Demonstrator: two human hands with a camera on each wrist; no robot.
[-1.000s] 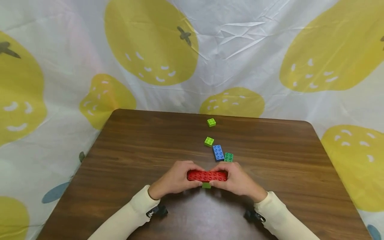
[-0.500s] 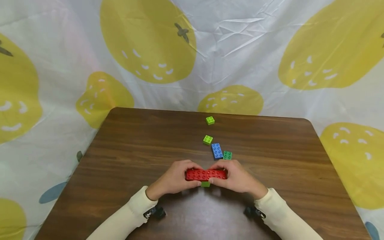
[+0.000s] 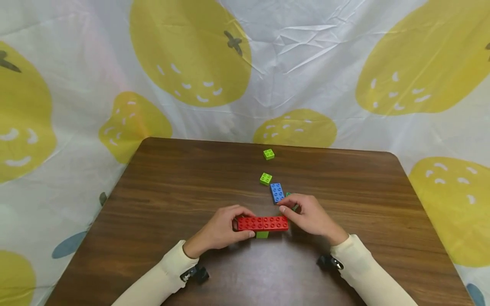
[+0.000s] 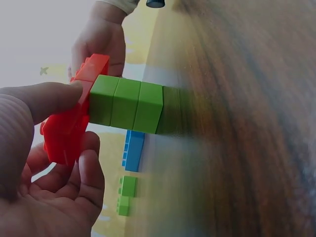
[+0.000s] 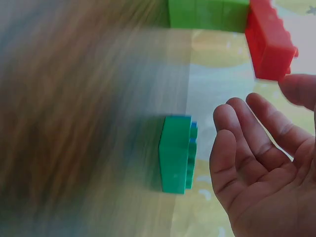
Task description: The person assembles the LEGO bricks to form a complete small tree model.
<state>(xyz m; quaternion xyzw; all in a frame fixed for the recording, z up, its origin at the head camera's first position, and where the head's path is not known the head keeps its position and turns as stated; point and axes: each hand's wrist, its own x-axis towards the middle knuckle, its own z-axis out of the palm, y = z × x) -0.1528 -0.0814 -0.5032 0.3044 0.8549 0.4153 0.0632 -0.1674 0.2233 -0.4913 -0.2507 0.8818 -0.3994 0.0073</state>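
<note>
A curtained-off tabletop workspace, room type unclear: fruit-printed cloth (image 3: 306,85) hangs behind a wood-grain table (image 3: 172,182).

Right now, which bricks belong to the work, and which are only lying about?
In the work: red bricks held by left hand; green stack under them; perhaps blue brick and dark green brick, near right hand.
Seemingly lying about: two lime bricks, farther away.

Beyond the red brick bar (image 3: 263,223), passage is obstructed by the right hand (image 3: 309,215) and blue eight-stud brick (image 3: 277,192); in front, room is afforded.
</note>
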